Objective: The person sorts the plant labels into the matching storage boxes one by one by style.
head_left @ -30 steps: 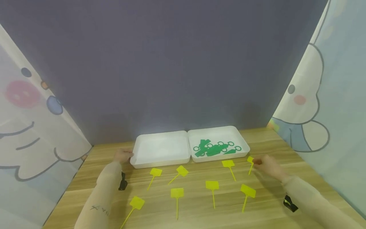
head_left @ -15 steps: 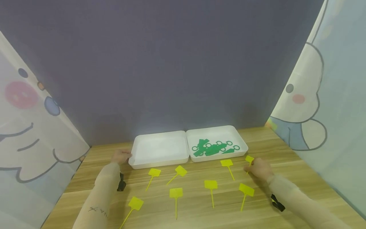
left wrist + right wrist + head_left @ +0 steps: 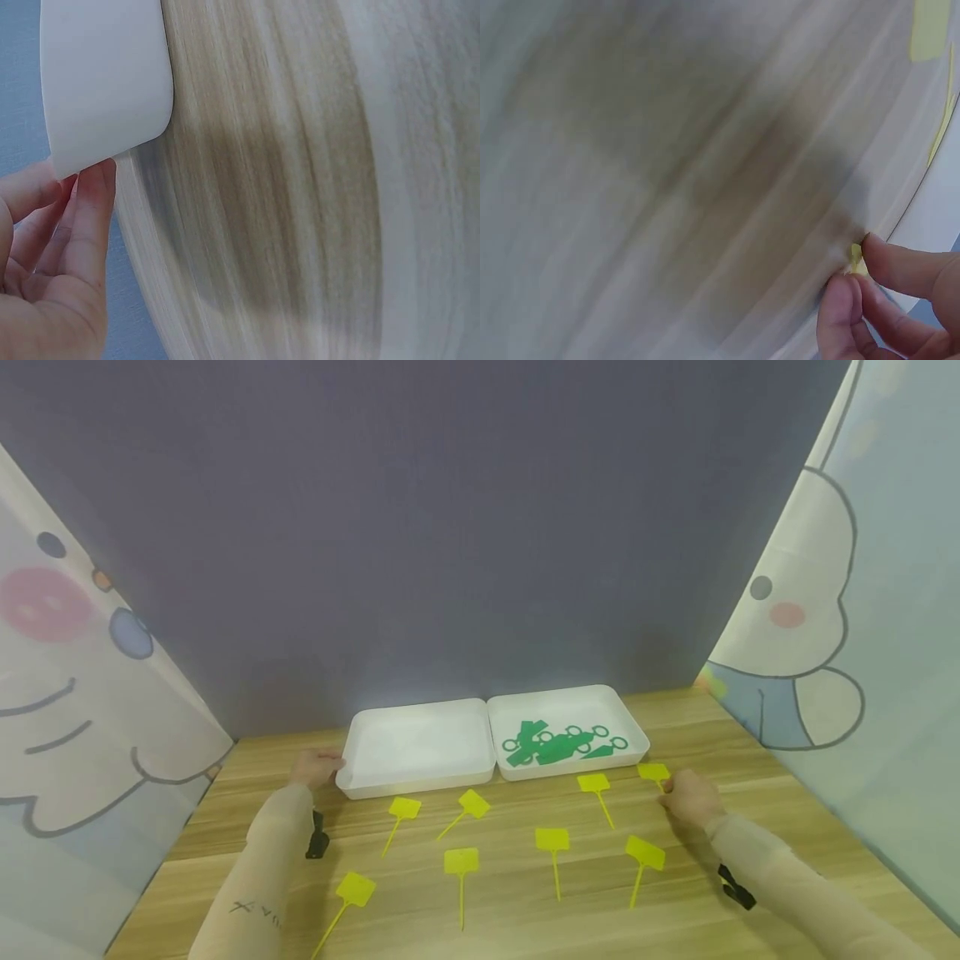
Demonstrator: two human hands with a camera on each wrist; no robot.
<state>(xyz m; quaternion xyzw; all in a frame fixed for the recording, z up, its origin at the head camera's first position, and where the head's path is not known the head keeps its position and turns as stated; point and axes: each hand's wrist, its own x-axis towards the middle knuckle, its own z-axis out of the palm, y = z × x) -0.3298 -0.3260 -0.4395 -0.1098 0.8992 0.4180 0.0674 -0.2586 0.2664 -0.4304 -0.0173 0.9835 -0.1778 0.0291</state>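
Note:
My left hand (image 3: 317, 767) pinches the left end of a bare white tray (image 3: 420, 743); in the left wrist view, thumb and fingers (image 3: 94, 199) meet at its edge. Towards the right side of the table, my right hand (image 3: 693, 797) pinches the stem of a yellow plant label (image 3: 653, 772). Its flat plate points left, close to the front right corner of the second tray (image 3: 637, 752). The right wrist view shows only a small yellow bit (image 3: 856, 259) between thumb and fingers; the hand hides the rest of the stem.
Green tags with rings (image 3: 558, 748) lie heaped in the right tray, which adjoins the left one. Several yellow plant labels (image 3: 552, 840) are spread over the wooden table (image 3: 525, 935) in front. A dark panel (image 3: 480, 527) stands behind, with patterned curtains (image 3: 900, 693) at both sides.
My right hand shifted left, then slightly back right, and the plant label in its fingers turned so that its stem now slants down to the right. The left hand stayed at the tray.

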